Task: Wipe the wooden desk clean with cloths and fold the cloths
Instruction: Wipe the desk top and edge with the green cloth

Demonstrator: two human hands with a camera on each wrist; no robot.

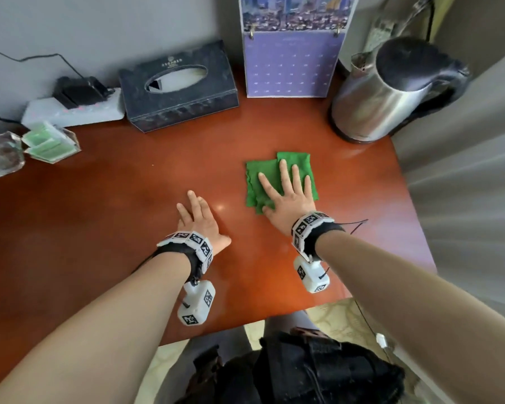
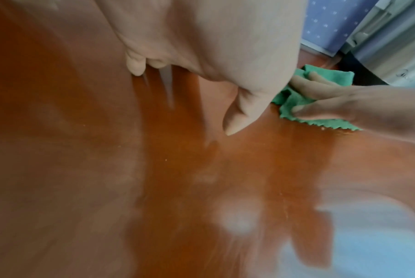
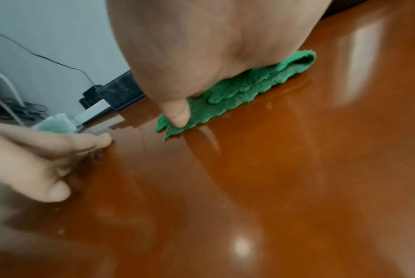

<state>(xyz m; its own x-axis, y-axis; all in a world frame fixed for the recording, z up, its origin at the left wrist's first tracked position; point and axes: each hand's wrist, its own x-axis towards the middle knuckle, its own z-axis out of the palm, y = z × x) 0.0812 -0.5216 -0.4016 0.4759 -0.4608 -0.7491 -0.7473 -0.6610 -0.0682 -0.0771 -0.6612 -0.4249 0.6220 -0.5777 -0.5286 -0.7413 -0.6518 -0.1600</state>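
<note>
A folded green cloth (image 1: 255, 177) lies on the glossy red-brown wooden desk (image 1: 114, 214), right of centre. My right hand (image 1: 286, 188) presses flat on it, fingers straight and spread; the right wrist view has the thumb (image 3: 178, 114) on the edge of the cloth (image 3: 239, 92). My left hand (image 1: 200, 218) rests flat on bare wood a short way left of the cloth and holds nothing. The left wrist view shows the left hand (image 2: 213, 47) touching the desk, with the right hand (image 2: 344, 102) on the cloth (image 2: 294, 102) beyond it.
Along the back stand a dark tissue box (image 1: 178, 88), a purple calendar (image 1: 292, 59) and a steel kettle (image 1: 385, 91). At the back left are a power strip (image 1: 70, 110), a case of green packets (image 1: 51, 141) and a glass block (image 1: 0, 154). A curtain (image 1: 464, 185) hangs along the desk's right edge.
</note>
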